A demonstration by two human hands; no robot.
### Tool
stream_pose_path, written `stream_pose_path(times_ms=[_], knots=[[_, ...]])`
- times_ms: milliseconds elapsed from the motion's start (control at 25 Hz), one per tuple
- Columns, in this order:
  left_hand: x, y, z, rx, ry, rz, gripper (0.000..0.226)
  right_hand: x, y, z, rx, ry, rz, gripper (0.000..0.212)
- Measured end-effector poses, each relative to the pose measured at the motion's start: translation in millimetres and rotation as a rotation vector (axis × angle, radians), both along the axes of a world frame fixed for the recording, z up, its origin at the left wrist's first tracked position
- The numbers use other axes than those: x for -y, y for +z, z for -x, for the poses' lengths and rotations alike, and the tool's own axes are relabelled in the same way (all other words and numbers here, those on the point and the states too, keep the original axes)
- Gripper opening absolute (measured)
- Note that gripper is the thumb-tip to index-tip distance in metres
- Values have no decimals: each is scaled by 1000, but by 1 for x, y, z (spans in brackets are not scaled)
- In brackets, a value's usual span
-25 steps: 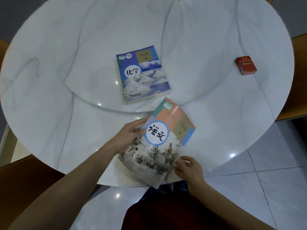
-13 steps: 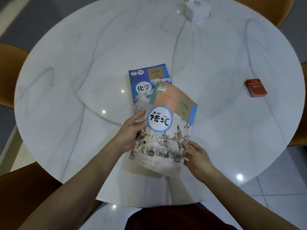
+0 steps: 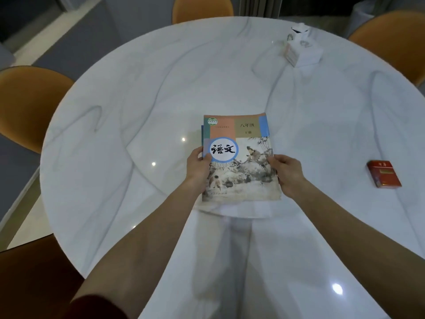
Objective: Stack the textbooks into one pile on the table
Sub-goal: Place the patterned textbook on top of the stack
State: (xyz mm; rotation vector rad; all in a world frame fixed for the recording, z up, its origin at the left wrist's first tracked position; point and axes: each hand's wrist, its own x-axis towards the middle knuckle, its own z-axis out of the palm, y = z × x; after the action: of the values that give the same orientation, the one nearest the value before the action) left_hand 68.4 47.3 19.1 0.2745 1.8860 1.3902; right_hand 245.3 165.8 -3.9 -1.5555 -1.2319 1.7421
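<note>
Both hands, left [image 3: 199, 171] and right [image 3: 286, 173], gripped the top book [image 3: 241, 157] by its sides, squaring it over the lower book [image 3: 202, 134] on the counter [image 3: 138, 100].

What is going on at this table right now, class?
A person holds a Chinese textbook by its side edges, left hand on the left and right hand on the right, and sets it on the blue textbook, of which only a sliver shows at the left edge. Whether it lies flat yet cannot be told. Both sit mid-way across the round marble table. A red pack and a white tissue box lie apart, untouched.
</note>
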Motion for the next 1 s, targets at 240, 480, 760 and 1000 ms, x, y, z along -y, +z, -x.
stream_pose_path(times_ms=[240, 480, 760, 1000], knots=[[-28, -24, 22, -192, 6, 140, 35, -32, -28, 39, 189, 57, -50, 28], [-35, -50, 29, -495, -127, 335, 20, -24, -31, 50, 441, 158, -273, 27], [-36, -60, 24, -627, -294, 521, 29, -28, -37, 46, 653, 226, -389, 31], [-37, -56, 25, -636, -343, 565, 31, -29, -33, 48, 686, 232, -280, 52]])
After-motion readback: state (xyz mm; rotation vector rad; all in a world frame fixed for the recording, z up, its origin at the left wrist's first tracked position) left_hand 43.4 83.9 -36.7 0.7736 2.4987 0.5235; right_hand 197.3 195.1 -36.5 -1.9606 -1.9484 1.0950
